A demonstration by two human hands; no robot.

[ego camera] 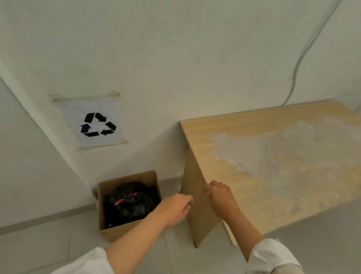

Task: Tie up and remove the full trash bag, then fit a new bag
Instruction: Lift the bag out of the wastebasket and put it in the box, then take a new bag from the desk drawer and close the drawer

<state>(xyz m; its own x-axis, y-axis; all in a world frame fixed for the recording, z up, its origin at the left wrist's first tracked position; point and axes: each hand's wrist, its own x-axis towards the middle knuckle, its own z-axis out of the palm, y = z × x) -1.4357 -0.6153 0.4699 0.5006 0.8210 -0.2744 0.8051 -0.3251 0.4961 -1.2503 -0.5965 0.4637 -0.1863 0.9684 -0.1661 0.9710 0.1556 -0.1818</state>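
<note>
A black trash bag (131, 199) with red drawstring bits showing on top sits inside an open cardboard box (118, 232) on the floor against the wall. My left hand (175, 208) hovers just right of the box, fingers loosely extended toward the table's side panel, holding nothing. My right hand (220, 196) rests at the near left corner of the wooden table (250, 129), fingers curled over its edge. A clear plastic sheet or bag (270, 151) lies spread flat on the tabletop.
A recycling sign (97, 123) is taped to the white wall above the box. A grey cable (297, 66) hangs down the wall behind the table. Glossy pale tiles cover the floor (187, 265) in front of me.
</note>
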